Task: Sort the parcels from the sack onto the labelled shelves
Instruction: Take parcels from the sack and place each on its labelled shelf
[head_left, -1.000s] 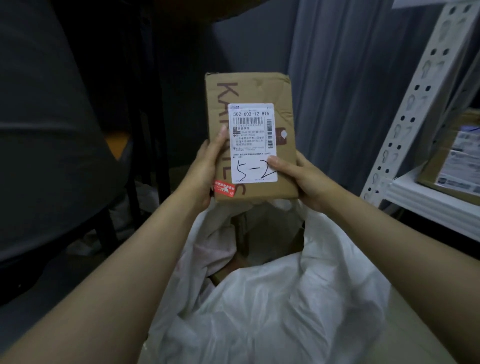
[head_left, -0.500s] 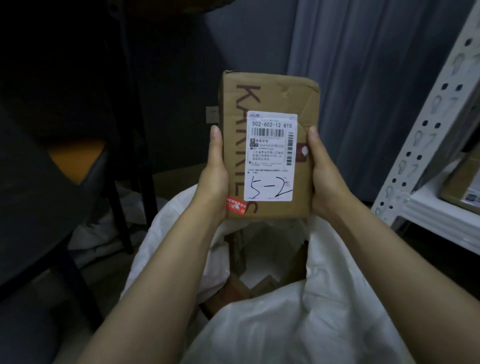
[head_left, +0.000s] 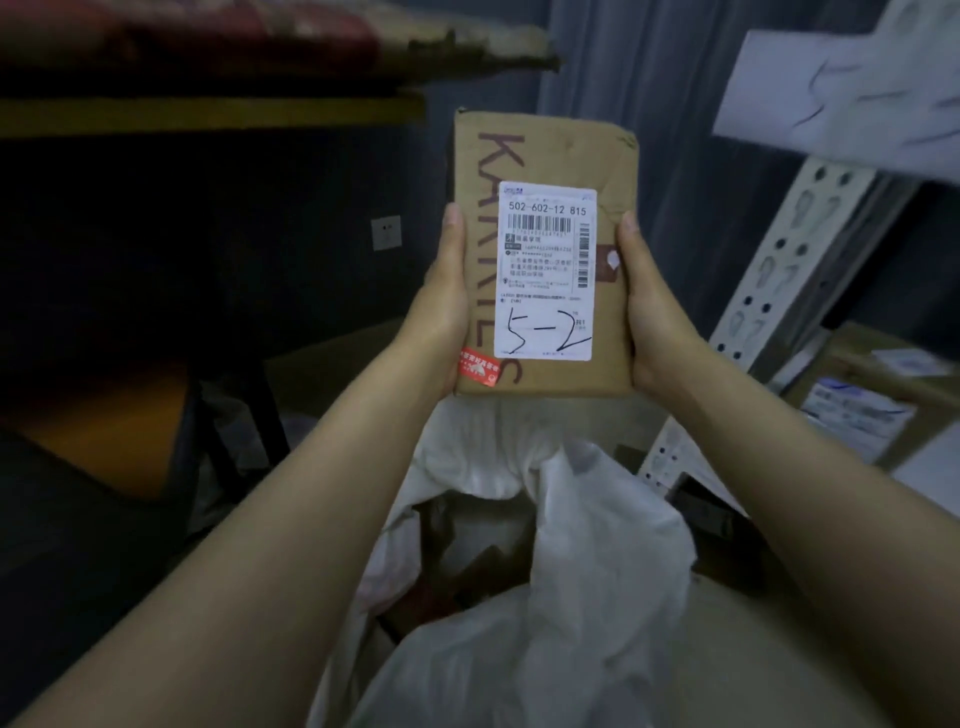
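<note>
A flat brown cardboard parcel (head_left: 613, 156) stands upright in front of me, its white shipping label (head_left: 545, 270) hand-marked "5-2". My left hand (head_left: 441, 306) grips its left edge and my right hand (head_left: 652, 312) grips its right edge, thumbs along the sides, fingers hidden behind. Below the parcel gapes the white sack (head_left: 571, 597), with more brown parcels dimly visible inside its mouth.
A white perforated shelf upright (head_left: 779, 270) rises at the right, with a paper sign (head_left: 841, 88) above and a labelled box (head_left: 883, 395) on a shelf board. A dark table with an orange edge (head_left: 208, 111) and a chair fill the left. Grey curtain behind.
My right thumb slid off the label to the parcel's right edge. The parcel stays upright in both hands while my view lifted, bringing the shelf sign and table top into sight.
</note>
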